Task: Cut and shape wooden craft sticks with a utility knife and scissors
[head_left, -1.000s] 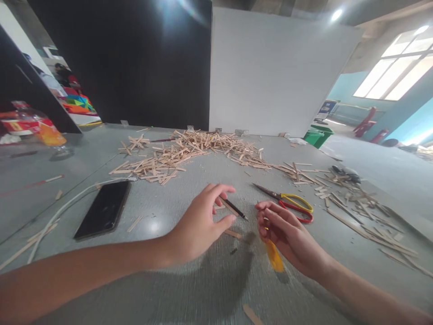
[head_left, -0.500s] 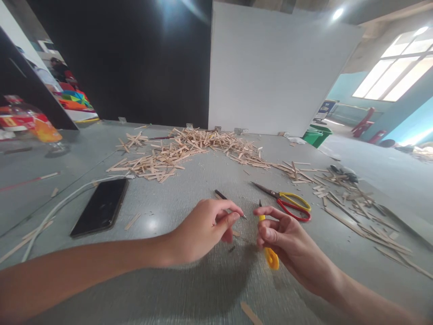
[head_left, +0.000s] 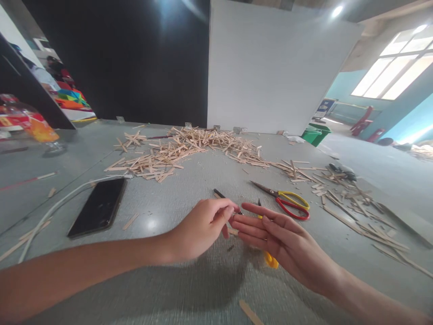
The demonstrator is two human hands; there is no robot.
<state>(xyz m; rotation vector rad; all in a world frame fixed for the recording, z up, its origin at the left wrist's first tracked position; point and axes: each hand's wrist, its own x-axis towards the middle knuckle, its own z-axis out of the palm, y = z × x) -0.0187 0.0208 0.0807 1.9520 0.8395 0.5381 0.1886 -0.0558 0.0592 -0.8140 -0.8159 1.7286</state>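
My left hand [head_left: 203, 228] is closed in a pinch on a thin black pen [head_left: 219, 195]; the pen's rear end sticks out beyond the fingers. My right hand [head_left: 280, 239] reaches leftward with its fingers stretched out, the fingertips touching the left thumb and forefinger. A yellow utility knife [head_left: 270, 260] runs behind the right fingers, seemingly kept against the palm, with its dark blade tip poking up above them. A short wooden stick piece lies on the table just under the two hands.
Red-and-yellow scissors [head_left: 287, 201] lie right of the hands. A black phone [head_left: 98, 207] with a white cable [head_left: 57, 207] lies to the left. A pile of wooden sticks [head_left: 176, 153] spreads across the far table, with more sticks [head_left: 355, 203] at right. A bottle [head_left: 30, 126] stands far left.
My left hand has closed onto the pen. My right hand, first curled around the yellow knife, has stretched its fingers out and moved left until it meets the left hand.
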